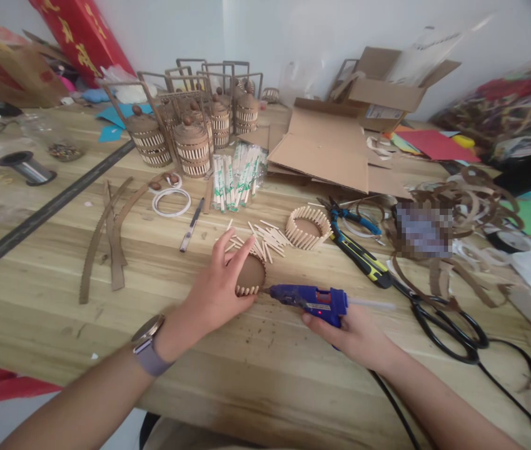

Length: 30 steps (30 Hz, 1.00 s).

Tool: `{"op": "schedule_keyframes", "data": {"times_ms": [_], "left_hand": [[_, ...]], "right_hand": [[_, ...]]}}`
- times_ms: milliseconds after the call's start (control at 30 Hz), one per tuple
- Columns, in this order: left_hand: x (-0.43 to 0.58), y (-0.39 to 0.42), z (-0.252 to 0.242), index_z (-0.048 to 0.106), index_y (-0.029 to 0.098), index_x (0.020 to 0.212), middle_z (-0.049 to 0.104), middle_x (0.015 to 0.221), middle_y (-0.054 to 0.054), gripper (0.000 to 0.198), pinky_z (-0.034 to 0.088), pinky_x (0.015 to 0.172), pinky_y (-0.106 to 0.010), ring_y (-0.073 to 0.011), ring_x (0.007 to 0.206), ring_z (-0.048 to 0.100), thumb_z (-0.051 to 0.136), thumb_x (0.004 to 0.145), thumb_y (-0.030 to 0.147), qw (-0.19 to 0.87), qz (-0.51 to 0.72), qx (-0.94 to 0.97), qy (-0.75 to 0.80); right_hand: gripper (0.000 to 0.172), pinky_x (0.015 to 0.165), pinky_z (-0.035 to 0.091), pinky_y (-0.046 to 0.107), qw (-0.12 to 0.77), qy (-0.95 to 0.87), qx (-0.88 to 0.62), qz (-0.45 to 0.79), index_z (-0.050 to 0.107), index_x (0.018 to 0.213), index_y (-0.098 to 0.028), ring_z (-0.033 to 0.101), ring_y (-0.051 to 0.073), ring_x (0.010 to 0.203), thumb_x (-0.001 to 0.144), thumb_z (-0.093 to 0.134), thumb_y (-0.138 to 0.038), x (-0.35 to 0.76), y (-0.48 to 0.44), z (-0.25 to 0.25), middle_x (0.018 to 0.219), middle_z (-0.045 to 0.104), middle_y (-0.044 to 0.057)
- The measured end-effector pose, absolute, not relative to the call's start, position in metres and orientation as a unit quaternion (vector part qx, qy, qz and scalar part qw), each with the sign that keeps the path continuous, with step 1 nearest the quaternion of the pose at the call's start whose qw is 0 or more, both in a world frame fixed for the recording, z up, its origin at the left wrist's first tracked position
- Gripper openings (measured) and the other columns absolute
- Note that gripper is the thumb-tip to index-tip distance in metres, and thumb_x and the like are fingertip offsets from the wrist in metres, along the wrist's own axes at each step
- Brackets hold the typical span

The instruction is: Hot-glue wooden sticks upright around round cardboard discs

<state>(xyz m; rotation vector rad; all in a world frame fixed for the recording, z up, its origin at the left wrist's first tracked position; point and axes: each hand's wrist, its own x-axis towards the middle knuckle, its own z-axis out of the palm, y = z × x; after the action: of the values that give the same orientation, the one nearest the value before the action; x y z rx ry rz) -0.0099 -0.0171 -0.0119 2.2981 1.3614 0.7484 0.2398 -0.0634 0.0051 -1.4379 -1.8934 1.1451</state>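
Observation:
My left hand point(218, 284) grips a round brown cardboard disc point(249, 275) tilted on the wooden table point(256, 369), with short wooden sticks glued along its lower rim. My right hand point(354, 334) is closed around a blue hot glue gun point(314, 300), whose nozzle points left and touches the disc's edge. A pile of loose short wooden sticks point(265, 240) lies just behind the disc. A finished ring of sticks on a cardboard base point(308, 228) sits further back right. I wear a wristwatch point(147, 344) on my left wrist.
Several finished stick lanterns point(192, 147) stand at the back centre, beside packs of chopsticks point(237, 181). Cardboard strips point(110, 231), a utility knife point(359, 256), black scissors point(453, 325), flattened cardboard boxes point(326, 144), a wire spool point(25, 167) and coloured paper surround them. The glue gun's cord point(518, 400) trails right.

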Motion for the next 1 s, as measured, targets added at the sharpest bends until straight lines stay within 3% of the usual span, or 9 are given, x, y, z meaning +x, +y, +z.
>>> {"op": "schedule_keyframes", "data": {"times_ms": [533,1000], "left_hand": [[-0.0098,-0.0174,-0.0106,0.022,0.033,0.15,0.015,0.155,-0.015,0.101,0.05,0.101,-0.052,-0.0353,0.124,0.055,0.077,0.068,0.015,0.189,0.255,0.812,0.489],[-0.0101,-0.0172,-0.0102,0.019,0.035,0.149,0.015,0.154,-0.015,0.103,0.051,0.1,-0.052,-0.0337,0.122,0.055,0.078,0.068,0.015,0.18,0.253,0.817,0.486]], "right_hand": [[0.026,0.067,0.053,0.034,0.2,-0.765,-0.511,0.337,0.066,0.08,-0.019,0.064,0.023,0.07,0.087,0.05,-0.038,0.2395,-0.0627,0.0047,0.077,0.069,0.007],[0.024,0.07,0.053,0.035,0.212,-0.768,-0.515,0.315,0.067,0.082,-0.019,0.065,0.023,0.073,0.087,0.051,-0.037,0.2374,-0.0637,0.0034,0.081,0.071,0.007]]}}
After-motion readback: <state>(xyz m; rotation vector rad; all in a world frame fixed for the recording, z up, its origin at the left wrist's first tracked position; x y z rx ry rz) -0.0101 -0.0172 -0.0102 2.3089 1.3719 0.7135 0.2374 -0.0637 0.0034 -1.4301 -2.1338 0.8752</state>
